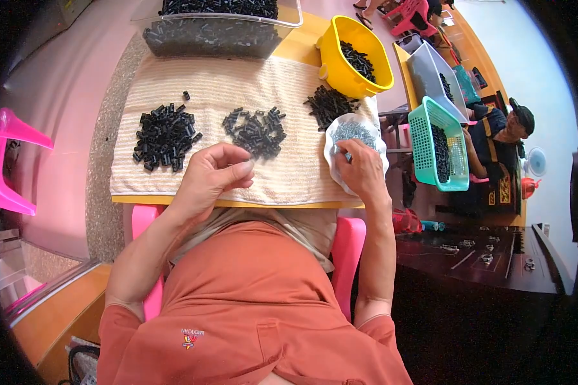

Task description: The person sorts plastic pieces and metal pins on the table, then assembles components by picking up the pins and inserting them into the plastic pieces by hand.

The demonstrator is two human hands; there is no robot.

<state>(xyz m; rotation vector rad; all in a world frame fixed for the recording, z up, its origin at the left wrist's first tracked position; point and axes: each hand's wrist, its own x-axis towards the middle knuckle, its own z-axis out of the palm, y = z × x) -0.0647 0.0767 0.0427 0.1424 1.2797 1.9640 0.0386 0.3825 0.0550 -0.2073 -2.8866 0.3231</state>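
Note:
My left hand (213,174) hovers over the near part of a striped towel (205,77), its thumb and fingers closed together. Whatever it may hold is hidden. Just beyond it lies a loose pile of small dark grey-black pieces (259,135). To its left is a denser heap of short black cylindrical pieces (166,136). My right hand (363,168) reaches into a white wavy-rimmed bowl (331,154) of small silver metal pieces (358,131). Its fingertips are pinched down among them; any piece between them is hidden. Behind the bowl lies a pile of slim black pieces (329,108).
A clear bin (212,40) of black pieces stands at the far left of the table, a yellow tub (340,64) at the far right. Beyond the right edge are a mint-green basket (424,141), a white bin (430,70) and a seated person (504,128). A pink stool (6,160) stands left.

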